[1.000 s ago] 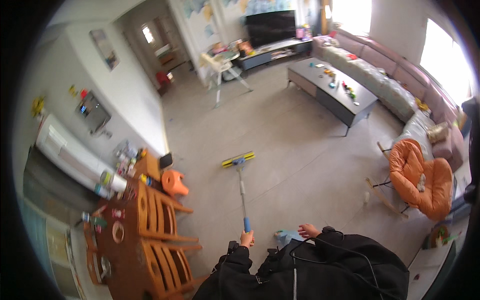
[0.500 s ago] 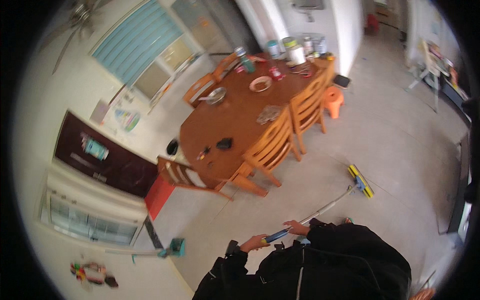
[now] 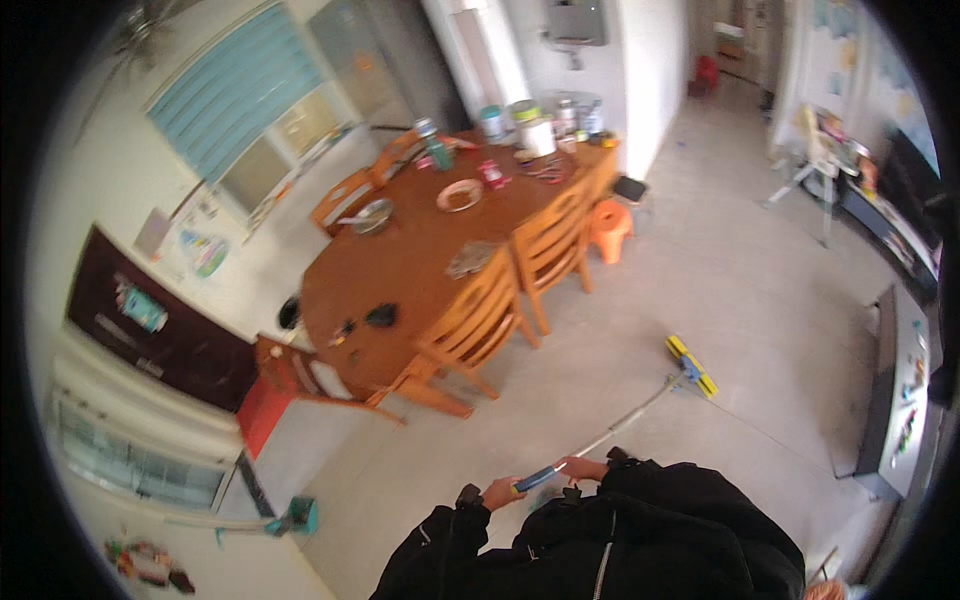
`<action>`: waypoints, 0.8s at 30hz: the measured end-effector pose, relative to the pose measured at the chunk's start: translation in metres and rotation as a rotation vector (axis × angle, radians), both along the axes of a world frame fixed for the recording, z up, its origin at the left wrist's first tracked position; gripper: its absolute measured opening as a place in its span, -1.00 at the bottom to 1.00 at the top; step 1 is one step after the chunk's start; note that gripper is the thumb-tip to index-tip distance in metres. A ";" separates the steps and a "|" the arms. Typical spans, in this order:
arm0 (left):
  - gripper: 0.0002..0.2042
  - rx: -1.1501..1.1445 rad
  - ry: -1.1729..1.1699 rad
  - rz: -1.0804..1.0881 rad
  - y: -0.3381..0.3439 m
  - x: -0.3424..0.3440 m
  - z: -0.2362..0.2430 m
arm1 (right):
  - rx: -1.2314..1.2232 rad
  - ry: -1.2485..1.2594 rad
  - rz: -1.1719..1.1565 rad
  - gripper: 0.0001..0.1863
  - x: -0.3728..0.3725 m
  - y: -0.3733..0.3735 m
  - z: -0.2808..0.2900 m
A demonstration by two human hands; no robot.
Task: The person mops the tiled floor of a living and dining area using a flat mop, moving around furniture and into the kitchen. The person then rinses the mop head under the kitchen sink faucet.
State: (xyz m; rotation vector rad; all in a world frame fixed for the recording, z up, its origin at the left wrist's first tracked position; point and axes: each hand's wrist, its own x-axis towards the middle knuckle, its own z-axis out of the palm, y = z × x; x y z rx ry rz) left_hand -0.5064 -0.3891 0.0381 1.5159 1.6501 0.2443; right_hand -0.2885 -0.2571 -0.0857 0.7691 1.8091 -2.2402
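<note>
Both of my hands grip the pole of a sponge mop [image 3: 612, 430], which slants away from me to the right. My left hand [image 3: 500, 493] is closed round the blue grip at the pole's near end. A little farther along, my right hand [image 3: 582, 469] is closed on the pole too. The yellow mop head [image 3: 692, 367] with its blue-grey joint rests on the pale tiled floor. Sleeves of a black jacket cover both arms.
A wooden dining table [image 3: 400, 270] holding bowls, bottles and cans stands ahead to the left, with wooden chairs [image 3: 475, 335] round it. An orange stool [image 3: 610, 232] is beyond. At right stand a low cabinet [image 3: 893, 400] and a high chair [image 3: 820, 165]. A teal dustpan [image 3: 298, 516] lies left.
The view has swung to the right, so the table sits farther left and more of the cabinet shows. The mop head has shifted slightly away across the floor. Both hands keep their hold.
</note>
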 end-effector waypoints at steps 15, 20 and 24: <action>-0.77 -0.276 -0.278 -0.118 0.339 0.431 -0.054 | -0.387 -0.460 -1.589 -0.64 0.350 -0.095 0.072; -0.73 -0.313 -0.206 -0.144 0.300 0.417 -0.048 | -0.591 -0.482 -1.900 -0.70 0.322 -0.159 0.041; -0.64 -0.331 -0.215 -0.174 0.205 0.311 -0.037 | -0.132 -0.602 -1.224 -0.53 0.261 -0.152 0.025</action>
